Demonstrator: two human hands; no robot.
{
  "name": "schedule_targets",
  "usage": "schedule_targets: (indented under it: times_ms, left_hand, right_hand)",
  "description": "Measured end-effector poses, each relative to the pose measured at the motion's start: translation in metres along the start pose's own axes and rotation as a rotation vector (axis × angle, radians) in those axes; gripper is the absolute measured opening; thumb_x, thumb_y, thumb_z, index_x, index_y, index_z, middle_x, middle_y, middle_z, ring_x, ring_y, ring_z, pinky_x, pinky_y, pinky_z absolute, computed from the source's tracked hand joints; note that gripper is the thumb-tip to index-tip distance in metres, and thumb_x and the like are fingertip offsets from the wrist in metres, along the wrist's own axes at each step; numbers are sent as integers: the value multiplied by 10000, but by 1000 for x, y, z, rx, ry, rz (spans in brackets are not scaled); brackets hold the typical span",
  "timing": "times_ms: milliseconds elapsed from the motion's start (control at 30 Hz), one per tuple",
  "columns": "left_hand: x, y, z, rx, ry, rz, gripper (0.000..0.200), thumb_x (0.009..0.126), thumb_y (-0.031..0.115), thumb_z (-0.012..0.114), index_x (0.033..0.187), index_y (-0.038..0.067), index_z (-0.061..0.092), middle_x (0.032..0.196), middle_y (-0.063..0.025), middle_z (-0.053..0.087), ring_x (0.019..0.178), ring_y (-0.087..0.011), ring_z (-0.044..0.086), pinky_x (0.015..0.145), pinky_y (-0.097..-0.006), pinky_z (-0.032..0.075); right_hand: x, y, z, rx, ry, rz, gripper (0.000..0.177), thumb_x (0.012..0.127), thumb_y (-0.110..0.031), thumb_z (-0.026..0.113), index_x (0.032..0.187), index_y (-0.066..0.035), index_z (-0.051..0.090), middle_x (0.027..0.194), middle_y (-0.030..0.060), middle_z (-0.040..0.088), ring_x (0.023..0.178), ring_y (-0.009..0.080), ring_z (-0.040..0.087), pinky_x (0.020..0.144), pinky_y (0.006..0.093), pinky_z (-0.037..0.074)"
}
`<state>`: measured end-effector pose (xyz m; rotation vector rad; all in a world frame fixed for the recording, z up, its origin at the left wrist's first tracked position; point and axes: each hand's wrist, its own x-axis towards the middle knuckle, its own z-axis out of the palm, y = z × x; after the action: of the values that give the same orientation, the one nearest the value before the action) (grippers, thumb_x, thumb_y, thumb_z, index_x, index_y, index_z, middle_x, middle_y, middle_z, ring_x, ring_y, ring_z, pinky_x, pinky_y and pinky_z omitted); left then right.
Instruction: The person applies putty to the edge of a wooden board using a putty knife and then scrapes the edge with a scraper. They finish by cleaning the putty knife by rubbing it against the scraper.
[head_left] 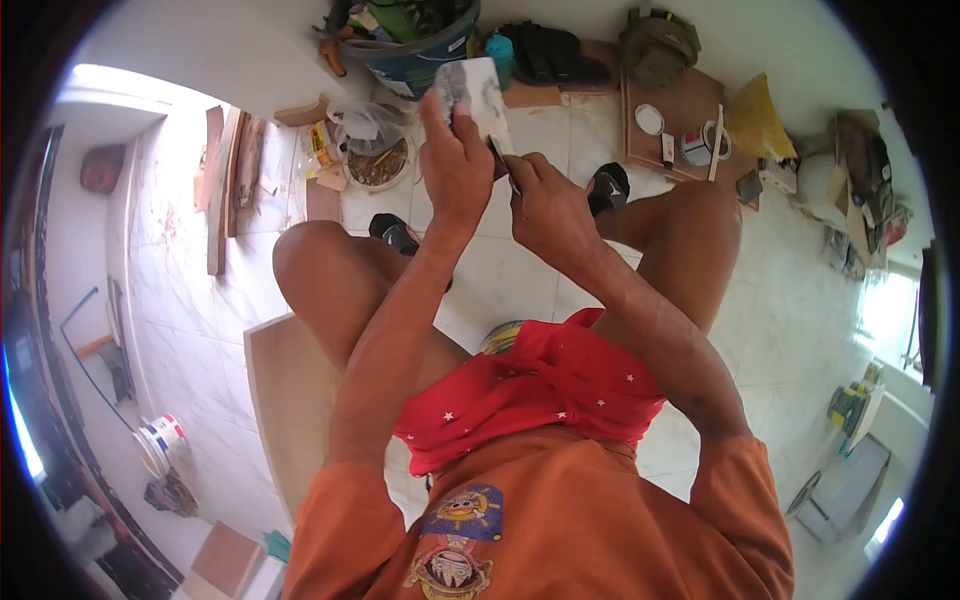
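Observation:
My left hand [455, 170] is closed around a flat, rectangular white-and-grey piece [483, 88], its surface stained with dark patches. Two fingers lie along its face, and its far end points away from me. Close by on the right, my right hand [553, 212] has its fingers curled at the near end of that piece. A dark narrow edge [500, 155] shows between the two hands; I cannot tell whether it belongs to a separate tool in my right hand. Both hands are raised over the floor, between my bent knees.
A bucket of tools [415, 60] stands ahead by the wall, next to a blue-green bottle [499, 58]. A round tub [378, 165] sits at left front, near wooden strips [225, 190]. On a brown board [645, 95] at right front stands a paint can [697, 147].

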<state>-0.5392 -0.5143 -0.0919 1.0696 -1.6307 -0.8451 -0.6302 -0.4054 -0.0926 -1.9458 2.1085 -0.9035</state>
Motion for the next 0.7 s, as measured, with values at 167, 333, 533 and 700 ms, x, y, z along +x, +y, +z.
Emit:
schedule_targets:
  times_ms: [167, 333, 533, 700]
  left_hand:
    - [3, -2, 0, -126, 7, -114, 425, 1038, 247, 501, 1342, -43, 439, 1034, -244, 662, 874, -395, 630, 855, -450, 487]
    - [6, -23, -1, 35, -118, -211, 435, 1073, 311, 465, 923, -85, 566, 732, -238, 595, 675, -363, 543, 682, -473, 430]
    - [3, -10, 7, 147, -39, -15, 462, 1087, 321, 423, 868, -54, 582, 691, -248, 607, 649, -452, 568, 636, -511, 424]
    - [7, -14, 8, 236, -46, 12, 445, 1090, 325, 404, 897, -29, 594, 737, -268, 646, 730, -490, 632, 657, -535, 454]
  right_hand:
    - [9, 1, 0, 60, 50, 98, 369, 827, -34, 632, 1196, -27, 616, 1037, 127, 633, 935, 329, 669, 728, 443, 574]
    - [9, -12, 8, 193, 116, 127, 340, 895, -23, 612, 1234, -28, 630, 1058, 136, 657, 903, 366, 677, 752, 449, 569]
    - [10, -11, 17, 137, 180, 75, 372, 814, -61, 628, 1184, -23, 610, 991, 119, 638, 877, 313, 671, 676, 430, 572]
    - [30, -11, 21, 160, 166, 136, 290, 807, -74, 632, 1090, -17, 601, 985, 141, 634, 866, 340, 674, 688, 453, 567]
